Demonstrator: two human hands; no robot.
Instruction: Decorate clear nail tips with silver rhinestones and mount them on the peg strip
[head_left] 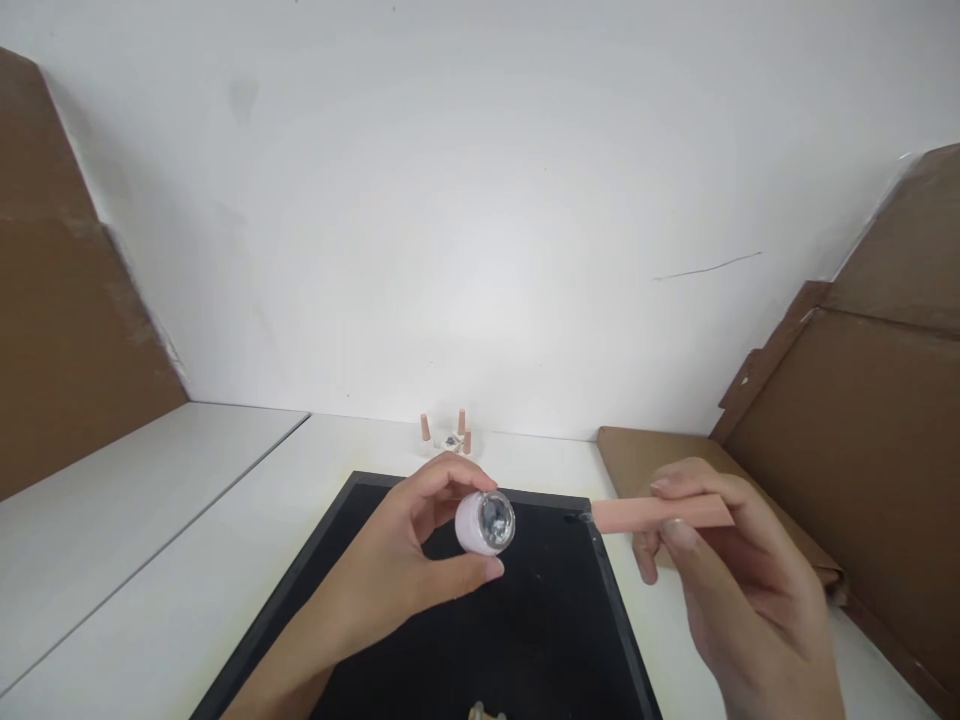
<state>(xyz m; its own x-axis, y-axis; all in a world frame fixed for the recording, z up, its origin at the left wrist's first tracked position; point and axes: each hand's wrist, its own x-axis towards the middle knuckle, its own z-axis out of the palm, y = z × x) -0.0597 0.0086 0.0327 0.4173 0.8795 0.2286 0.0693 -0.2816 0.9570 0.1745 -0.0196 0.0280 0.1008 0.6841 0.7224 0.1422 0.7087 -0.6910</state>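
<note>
My left hand is closed around a small round pale jar, tilted so that its opening faces right. Silvery, glittery pieces show inside the mouth. In my right hand, fingers and thumb pinch a long pink nail polish brush cap. It lies nearly level, with a short dark brush end pointing left toward the jar. A gap separates brush and jar. Both are held above a black mat with a raised dark border.
Several small bottles with pink caps stand at the back, by the white wall. Cardboard panels rise on the left and right. A flat cardboard piece lies right of the mat. A small beige object shows at the bottom edge.
</note>
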